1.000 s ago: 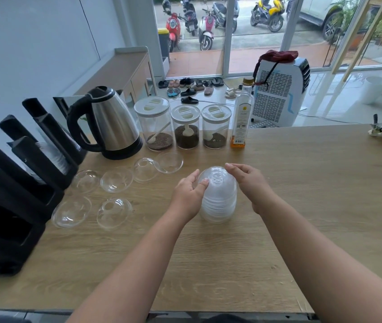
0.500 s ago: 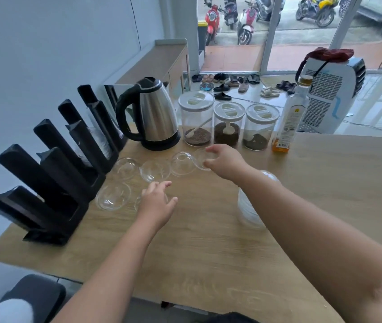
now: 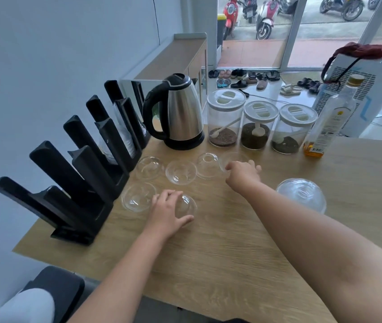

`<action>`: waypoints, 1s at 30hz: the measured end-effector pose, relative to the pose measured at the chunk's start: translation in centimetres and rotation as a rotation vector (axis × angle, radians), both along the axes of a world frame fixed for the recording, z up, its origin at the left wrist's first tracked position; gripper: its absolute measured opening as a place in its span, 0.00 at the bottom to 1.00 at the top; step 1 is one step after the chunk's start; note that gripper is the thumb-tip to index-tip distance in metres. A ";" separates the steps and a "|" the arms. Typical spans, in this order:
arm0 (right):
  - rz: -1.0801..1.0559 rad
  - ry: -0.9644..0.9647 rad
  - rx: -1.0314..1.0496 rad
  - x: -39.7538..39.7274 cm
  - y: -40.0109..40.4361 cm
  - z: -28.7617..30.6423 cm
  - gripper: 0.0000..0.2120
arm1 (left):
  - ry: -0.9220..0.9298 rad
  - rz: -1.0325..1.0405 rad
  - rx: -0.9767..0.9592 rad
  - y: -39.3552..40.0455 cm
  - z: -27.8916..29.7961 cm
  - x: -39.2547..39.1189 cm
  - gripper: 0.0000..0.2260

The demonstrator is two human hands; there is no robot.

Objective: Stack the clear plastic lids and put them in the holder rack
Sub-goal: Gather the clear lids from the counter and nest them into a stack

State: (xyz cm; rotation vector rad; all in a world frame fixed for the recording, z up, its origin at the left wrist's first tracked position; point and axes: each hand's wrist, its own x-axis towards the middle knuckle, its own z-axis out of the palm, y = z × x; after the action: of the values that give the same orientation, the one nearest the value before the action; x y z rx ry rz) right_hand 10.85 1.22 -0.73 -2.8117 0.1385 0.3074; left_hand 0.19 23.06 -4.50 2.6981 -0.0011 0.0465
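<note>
Both hands now on separate lids, left hand gripping 1 lid (right hand likewise)

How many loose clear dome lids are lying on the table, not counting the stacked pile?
6. Four in the back row: near the rack, next, third, fourth under the right hand. Two in front: one, one under the left hand. The hands may hide others.

The near half of the bench lies open for a hand, crossed only by the two forearms. Along the left edge the black holder rack walls off that side, and loose dome lids crowd the strip just beside it. At the back, the kettle, three jars and an oil bottle form a row, with the lid stack standing apart to the right.
</note>
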 end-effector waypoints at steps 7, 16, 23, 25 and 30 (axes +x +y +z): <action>0.027 -0.097 0.049 -1.0 -0.8 1.4 0.21 | -0.010 -0.089 -0.141 -1.1 0.1 -0.4 0.38; -0.072 -0.415 0.447 -3.5 -7.9 7.6 0.11 | -0.199 -0.222 -0.348 -8.3 5.6 1.9 0.41; -0.249 -0.660 0.673 -6.2 -14.3 8.9 0.10 | -0.208 -0.359 -0.445 -14.8 8.2 3.1 0.41; -0.333 -0.711 0.772 -7.0 -15.9 8.8 0.11 | -0.192 -0.407 -0.454 -16.3 8.7 3.1 0.41; -0.604 -0.752 1.033 -8.3 -19.3 8.1 0.12 | -0.136 -0.524 -0.447 -19.6 9.4 2.8 0.41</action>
State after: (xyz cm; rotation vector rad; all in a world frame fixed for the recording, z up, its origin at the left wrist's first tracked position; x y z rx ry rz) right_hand 2.54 -18.12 7.38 -1.5953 0.4686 -0.6348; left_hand 3.03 3.49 4.86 2.1678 -0.6551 0.0609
